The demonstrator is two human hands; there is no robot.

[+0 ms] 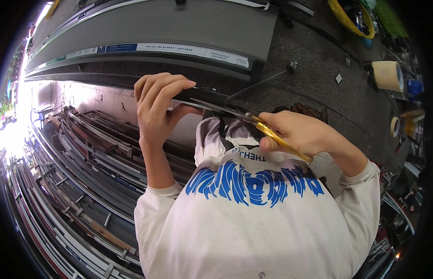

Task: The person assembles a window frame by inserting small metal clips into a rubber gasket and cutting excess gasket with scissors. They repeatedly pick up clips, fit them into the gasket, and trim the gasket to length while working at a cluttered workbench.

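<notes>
My right hand (pixel 293 132) is closed round the yellow handles of a pair of scissors (pixel 277 135). Their metal blades point left, along the near edge of a long dark profile (pixel 205 96). My left hand (pixel 158 97) grips this edge, fingers over the top and thumb underneath. The blade tips end close to the left thumb. Whether anything thin lies between the blades cannot be made out. Behind the left hand runs a grey profile with a white and blue printed label strip (pixel 193 50).
Racks of long metal bars (pixel 95 186) fill the left side. On the dark work surface (pixel 309 93) lies a small pale tag (pixel 339 78). Tape rolls (pixel 386 76) stand at the right, and a yellow basket (pixel 349 21) with tools sits at the far right.
</notes>
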